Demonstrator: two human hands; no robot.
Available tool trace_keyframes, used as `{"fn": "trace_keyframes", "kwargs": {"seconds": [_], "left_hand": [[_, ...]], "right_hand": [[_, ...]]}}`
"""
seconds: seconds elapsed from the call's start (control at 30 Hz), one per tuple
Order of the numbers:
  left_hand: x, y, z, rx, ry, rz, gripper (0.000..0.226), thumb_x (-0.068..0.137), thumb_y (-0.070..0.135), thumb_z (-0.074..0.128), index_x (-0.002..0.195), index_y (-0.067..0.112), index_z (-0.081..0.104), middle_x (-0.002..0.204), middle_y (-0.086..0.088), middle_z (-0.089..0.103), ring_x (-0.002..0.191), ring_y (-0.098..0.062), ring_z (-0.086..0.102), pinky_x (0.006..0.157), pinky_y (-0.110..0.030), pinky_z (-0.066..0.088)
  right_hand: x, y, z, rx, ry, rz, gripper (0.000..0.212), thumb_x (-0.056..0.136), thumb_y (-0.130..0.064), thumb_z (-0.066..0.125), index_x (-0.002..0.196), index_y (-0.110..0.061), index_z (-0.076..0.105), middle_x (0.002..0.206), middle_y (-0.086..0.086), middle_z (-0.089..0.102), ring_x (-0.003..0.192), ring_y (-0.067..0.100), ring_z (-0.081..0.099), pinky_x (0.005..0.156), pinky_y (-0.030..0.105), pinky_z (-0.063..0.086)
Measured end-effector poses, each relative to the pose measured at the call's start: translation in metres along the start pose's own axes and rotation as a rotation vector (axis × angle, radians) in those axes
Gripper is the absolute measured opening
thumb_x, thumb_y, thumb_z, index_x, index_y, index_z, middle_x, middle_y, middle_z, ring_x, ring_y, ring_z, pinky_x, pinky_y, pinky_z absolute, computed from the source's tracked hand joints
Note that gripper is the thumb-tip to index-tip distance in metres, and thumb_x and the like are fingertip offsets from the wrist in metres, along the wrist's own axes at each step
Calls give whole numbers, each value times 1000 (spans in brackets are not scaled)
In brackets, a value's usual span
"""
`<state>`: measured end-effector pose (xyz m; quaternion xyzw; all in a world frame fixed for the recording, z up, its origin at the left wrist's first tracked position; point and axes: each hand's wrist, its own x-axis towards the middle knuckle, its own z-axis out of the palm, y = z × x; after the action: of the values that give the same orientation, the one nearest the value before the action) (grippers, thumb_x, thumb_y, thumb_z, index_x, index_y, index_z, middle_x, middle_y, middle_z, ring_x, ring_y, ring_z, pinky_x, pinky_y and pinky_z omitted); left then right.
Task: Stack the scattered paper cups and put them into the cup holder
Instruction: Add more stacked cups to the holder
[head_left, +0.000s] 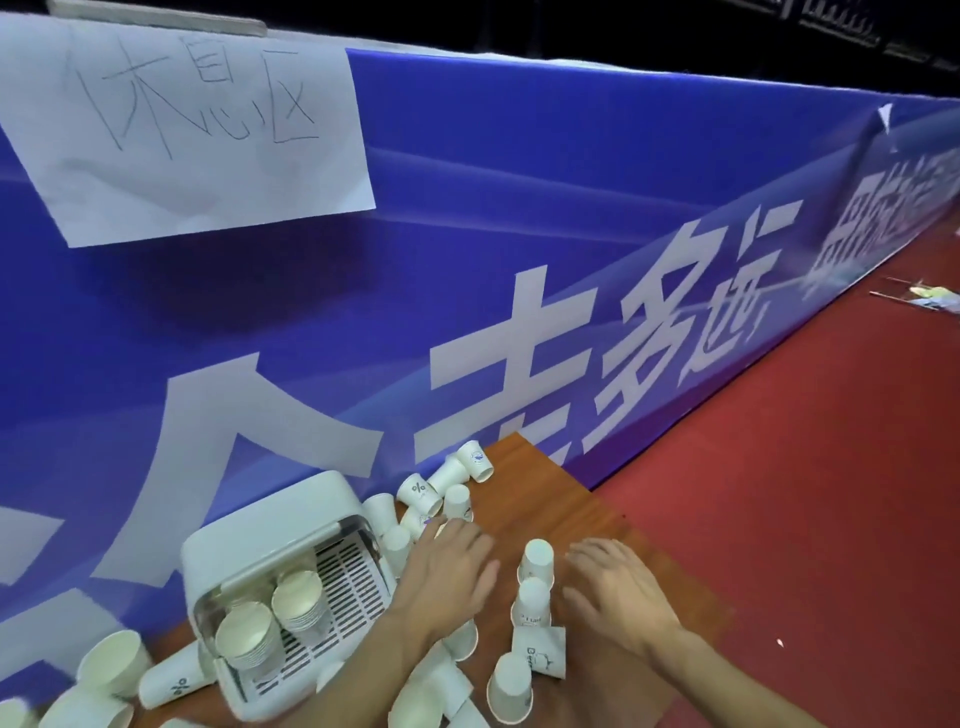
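Hovering over scattered white paper cups (457, 501) on the brown wooden table (561, 514), left hand (447, 569) and right hand (615, 590) each show a released grip.

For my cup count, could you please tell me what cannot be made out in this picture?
Head view:
- Paper cups beneath the left hand and forearm: mostly hidden.
- Cups at bottom left: cut off by the frame edge.
- Stacks in the cup holder: number per stack too blurred.

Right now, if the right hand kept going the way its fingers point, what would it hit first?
Most likely the upside-down paper cup standing just ahead of the right hand, though depth is unclear.
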<state>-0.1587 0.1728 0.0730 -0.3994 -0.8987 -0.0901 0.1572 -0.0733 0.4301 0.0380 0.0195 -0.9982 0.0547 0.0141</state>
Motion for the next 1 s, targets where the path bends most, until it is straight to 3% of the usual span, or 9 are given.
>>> {"fn": "trace_keyframes", "kwargs": {"seconds": [0.13,0.27,0.4,0.67,0.9,1.0], "left_hand": [[23,7,22,34,-79,-11,34,96,45,36,106,25,62,112,6,63,110,-16,56,110,-39,35],[47,13,45,46,-180,-130,43,96,48,33,125,25,54,134,3,54,127,-17,46,116,-40,25],[69,21,76,33,-253,-277,47,97,51,33,132,25,50,140,1,49,132,-17,42,117,-40,22],[76,31,114,50,-369,-459,38,97,43,40,122,20,56,130,-1,54,121,-21,49,111,-39,31],[82,-3,132,68,-427,-484,32,89,35,46,112,19,60,112,-2,61,102,-25,58,90,-39,45],[94,-28,141,91,-450,-509,33,91,36,46,120,22,57,120,0,60,109,-23,56,97,-40,43]], "right_hand": [[10,31,14,15,-34,-11,57,96,-56,40,146,-31,43,156,-12,37,148,8,22,121,31,8],[39,66,29,38,-44,-71,61,97,-56,41,150,-25,40,159,-8,33,150,10,19,121,31,6],[76,97,46,65,-112,-136,65,98,-57,38,153,-23,35,162,-6,27,151,10,14,122,31,3],[143,125,80,120,-230,-288,60,98,-52,42,151,-24,37,160,-7,29,150,10,16,123,31,10],[194,111,96,158,-271,-374,52,98,-44,46,146,-24,43,157,-8,35,149,9,16,120,30,16],[223,106,98,156,-262,-393,51,99,-41,48,147,-24,43,157,-9,35,149,8,18,120,30,17]]}}
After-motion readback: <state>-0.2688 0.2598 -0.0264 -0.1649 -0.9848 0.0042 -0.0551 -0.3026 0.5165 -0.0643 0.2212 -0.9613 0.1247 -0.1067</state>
